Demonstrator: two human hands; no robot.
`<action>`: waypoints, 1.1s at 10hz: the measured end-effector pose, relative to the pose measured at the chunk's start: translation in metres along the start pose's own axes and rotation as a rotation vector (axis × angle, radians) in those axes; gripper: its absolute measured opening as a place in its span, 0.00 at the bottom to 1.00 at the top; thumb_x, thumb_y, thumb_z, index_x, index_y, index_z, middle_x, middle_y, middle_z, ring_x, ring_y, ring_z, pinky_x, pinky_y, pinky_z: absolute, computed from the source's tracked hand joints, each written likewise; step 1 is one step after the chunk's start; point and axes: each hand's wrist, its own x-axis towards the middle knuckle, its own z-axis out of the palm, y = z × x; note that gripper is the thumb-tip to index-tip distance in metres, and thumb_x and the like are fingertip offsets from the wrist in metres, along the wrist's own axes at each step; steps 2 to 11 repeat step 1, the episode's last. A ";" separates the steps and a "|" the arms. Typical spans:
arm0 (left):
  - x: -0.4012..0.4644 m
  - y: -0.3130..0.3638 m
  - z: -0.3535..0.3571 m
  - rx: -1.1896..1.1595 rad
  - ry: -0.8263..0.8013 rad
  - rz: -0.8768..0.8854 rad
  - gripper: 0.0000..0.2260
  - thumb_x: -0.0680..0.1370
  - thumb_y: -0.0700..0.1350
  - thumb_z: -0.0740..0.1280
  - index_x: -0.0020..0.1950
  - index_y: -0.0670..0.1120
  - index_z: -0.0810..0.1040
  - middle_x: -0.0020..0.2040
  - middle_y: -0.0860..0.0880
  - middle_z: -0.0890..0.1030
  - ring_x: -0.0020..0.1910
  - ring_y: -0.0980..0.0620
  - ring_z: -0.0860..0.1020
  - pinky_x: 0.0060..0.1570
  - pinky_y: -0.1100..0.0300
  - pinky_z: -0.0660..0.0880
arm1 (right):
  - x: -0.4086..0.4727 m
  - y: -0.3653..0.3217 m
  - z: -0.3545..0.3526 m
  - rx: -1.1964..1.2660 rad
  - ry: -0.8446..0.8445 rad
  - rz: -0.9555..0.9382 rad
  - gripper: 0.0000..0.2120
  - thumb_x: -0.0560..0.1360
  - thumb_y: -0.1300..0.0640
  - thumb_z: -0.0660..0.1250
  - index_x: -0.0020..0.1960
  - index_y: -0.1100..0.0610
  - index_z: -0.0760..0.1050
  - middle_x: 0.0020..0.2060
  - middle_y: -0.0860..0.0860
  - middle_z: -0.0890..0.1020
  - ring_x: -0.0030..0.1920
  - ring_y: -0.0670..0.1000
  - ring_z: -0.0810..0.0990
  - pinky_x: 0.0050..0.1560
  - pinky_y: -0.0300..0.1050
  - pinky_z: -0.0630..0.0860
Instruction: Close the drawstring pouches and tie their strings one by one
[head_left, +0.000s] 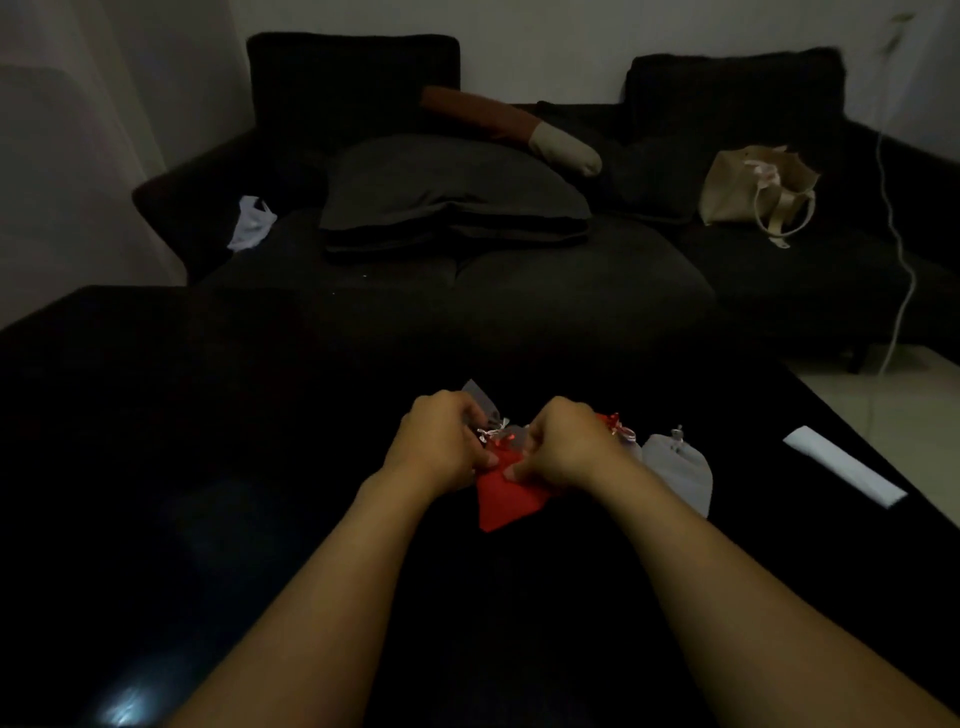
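Head view: the left hand (441, 441) and right hand (563, 441) pinch the red pouch (506, 499) near its strings; it looks soft, light, best held at the neck.

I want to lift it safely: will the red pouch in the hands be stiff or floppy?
Probably floppy: the red pouch creases under the left hand and right hand. Likely light, since it lies flat. It should not roll.

black table (208, 441), pouches (680, 470), white strip (844, 472)

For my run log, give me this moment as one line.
left hand: grips red pouch | right hand: grips it | grey pouch: beside
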 end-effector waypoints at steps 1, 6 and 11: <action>0.003 0.000 0.000 0.083 0.046 0.001 0.18 0.65 0.45 0.82 0.51 0.50 0.79 0.40 0.53 0.81 0.42 0.55 0.81 0.47 0.57 0.78 | 0.002 -0.003 0.001 -0.078 0.051 0.069 0.21 0.60 0.46 0.82 0.45 0.53 0.77 0.44 0.51 0.82 0.46 0.52 0.82 0.45 0.46 0.78; 0.003 0.000 0.000 0.083 0.046 0.001 0.18 0.65 0.45 0.82 0.51 0.50 0.79 0.40 0.53 0.81 0.42 0.55 0.81 0.47 0.57 0.78 | 0.002 -0.003 0.001 -0.078 0.051 0.069 0.21 0.60 0.46 0.82 0.45 0.53 0.77 0.44 0.51 0.82 0.46 0.52 0.82 0.45 0.46 0.78; 0.003 0.000 0.000 0.083 0.046 0.001 0.18 0.65 0.45 0.82 0.51 0.50 0.79 0.40 0.53 0.81 0.42 0.55 0.81 0.47 0.57 0.78 | 0.002 -0.003 0.001 -0.078 0.051 0.069 0.21 0.60 0.46 0.82 0.45 0.53 0.77 0.44 0.51 0.82 0.46 0.52 0.82 0.45 0.46 0.78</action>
